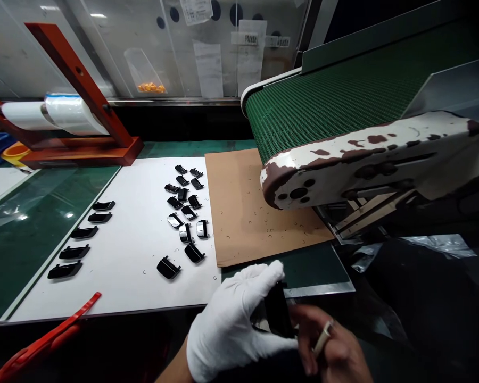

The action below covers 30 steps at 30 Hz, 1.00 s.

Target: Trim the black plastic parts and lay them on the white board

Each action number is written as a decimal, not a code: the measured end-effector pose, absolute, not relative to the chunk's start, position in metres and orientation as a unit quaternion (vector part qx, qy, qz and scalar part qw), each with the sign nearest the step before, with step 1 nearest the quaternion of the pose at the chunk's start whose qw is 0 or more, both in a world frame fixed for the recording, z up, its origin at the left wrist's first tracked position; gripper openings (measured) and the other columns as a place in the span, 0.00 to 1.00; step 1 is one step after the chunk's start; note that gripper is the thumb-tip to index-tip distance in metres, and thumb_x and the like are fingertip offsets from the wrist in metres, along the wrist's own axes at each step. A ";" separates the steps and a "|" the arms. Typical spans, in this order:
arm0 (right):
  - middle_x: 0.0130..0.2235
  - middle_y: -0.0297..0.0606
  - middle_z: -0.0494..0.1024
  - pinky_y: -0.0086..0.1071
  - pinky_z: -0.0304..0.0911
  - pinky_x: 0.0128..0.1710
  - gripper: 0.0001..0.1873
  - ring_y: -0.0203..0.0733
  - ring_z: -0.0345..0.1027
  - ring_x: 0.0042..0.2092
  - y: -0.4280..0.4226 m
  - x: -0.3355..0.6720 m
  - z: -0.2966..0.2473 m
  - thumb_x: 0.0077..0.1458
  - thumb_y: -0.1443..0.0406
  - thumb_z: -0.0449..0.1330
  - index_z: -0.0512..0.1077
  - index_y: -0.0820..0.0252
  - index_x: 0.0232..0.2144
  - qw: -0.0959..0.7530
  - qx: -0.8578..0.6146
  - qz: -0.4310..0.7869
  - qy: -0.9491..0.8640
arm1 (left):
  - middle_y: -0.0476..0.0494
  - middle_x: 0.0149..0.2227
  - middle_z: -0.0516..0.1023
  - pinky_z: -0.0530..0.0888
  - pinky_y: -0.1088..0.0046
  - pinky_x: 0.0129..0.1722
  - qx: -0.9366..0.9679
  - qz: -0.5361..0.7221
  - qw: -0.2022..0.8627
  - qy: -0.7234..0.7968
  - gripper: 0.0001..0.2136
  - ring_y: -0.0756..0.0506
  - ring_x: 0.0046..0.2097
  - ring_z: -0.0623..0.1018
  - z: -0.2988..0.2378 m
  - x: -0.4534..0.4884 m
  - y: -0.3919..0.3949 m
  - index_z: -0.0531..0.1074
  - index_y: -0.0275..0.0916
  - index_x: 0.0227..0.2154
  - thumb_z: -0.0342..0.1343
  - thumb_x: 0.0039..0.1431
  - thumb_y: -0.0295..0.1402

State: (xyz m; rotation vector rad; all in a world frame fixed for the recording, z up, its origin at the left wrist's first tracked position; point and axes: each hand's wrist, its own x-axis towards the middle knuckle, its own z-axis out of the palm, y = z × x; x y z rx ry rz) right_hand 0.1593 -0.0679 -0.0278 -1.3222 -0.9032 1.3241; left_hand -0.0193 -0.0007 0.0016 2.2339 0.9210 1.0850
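A black part (278, 314) sits right between the person's two hands, in front of the body at the near edge of the table. The left hand (233, 322), in a white glove, grasps it, thumb below and fingers above. The right hand (333, 346), bare-fingered with a pale band (322, 339) at one finger, curls against the part's other side; whether it grips or merely touches, I can't tell from here.

Just left of the gloved hand, on a white sheet (131, 239), lies a loose cluster of similar black pieces (168, 268), some catching the light. Farther left, five more make a slanting row (65, 270), and nearer the body a red strip (64, 325) juts over the edge.

Straight ahead of the hands is a brown cardboard sheet (239, 213), scattered with tiny curls (269, 231). Beyond it, ahead and to the right, a green conveyor belt (319, 106) overhangs the cardboard, its white side frame (367, 143) badly chipped. Far off to the left stands an orange-red stand (115, 154) carrying plastic rolls (72, 114).
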 end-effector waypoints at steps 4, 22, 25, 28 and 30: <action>0.20 0.31 0.69 0.26 0.56 0.19 0.26 0.33 0.58 0.19 -0.055 0.181 -0.020 0.58 0.44 0.52 0.78 0.53 0.44 0.439 -0.573 0.535 -0.438 | 0.42 0.51 0.77 0.75 0.70 0.52 0.771 0.443 0.311 0.335 0.46 0.43 0.49 0.79 -0.002 -0.019 -0.002 0.54 0.47 0.64 0.71 0.43 0.45; 0.22 0.33 0.73 0.33 0.55 0.20 0.38 0.41 0.66 0.21 -0.029 0.166 0.046 0.39 0.29 0.50 0.66 0.55 0.29 0.214 -0.527 0.322 -0.757 | 0.44 0.50 0.78 0.78 0.66 0.49 0.650 0.503 0.477 0.312 0.46 0.40 0.46 0.81 0.000 -0.009 -0.019 0.61 0.50 0.61 0.75 0.37 0.36; 0.26 0.35 0.75 0.34 0.56 0.23 0.39 0.44 0.69 0.24 -0.029 0.166 0.043 0.39 0.29 0.51 0.67 0.55 0.33 0.200 -0.531 0.347 -0.746 | 0.45 0.50 0.78 0.79 0.67 0.49 0.648 0.507 0.480 0.305 0.46 0.40 0.45 0.81 0.001 -0.009 -0.019 0.62 0.50 0.61 0.76 0.36 0.35; 0.23 0.34 0.73 0.34 0.54 0.21 0.39 0.43 0.67 0.22 -0.031 0.166 0.040 0.38 0.28 0.50 0.66 0.56 0.30 0.196 -0.543 0.328 -0.748 | 0.45 0.49 0.78 0.79 0.68 0.49 0.650 0.502 0.481 0.307 0.45 0.40 0.45 0.81 0.002 -0.010 -0.019 0.63 0.50 0.61 0.76 0.36 0.35; 0.22 0.34 0.72 0.34 0.54 0.21 0.40 0.42 0.66 0.21 -0.032 0.166 0.039 0.39 0.28 0.48 0.66 0.57 0.29 0.204 -0.538 0.316 -0.754 | 0.47 0.49 0.79 0.79 0.69 0.48 0.646 0.496 0.485 0.318 0.45 0.41 0.45 0.81 0.002 -0.010 -0.020 0.63 0.50 0.60 0.76 0.35 0.35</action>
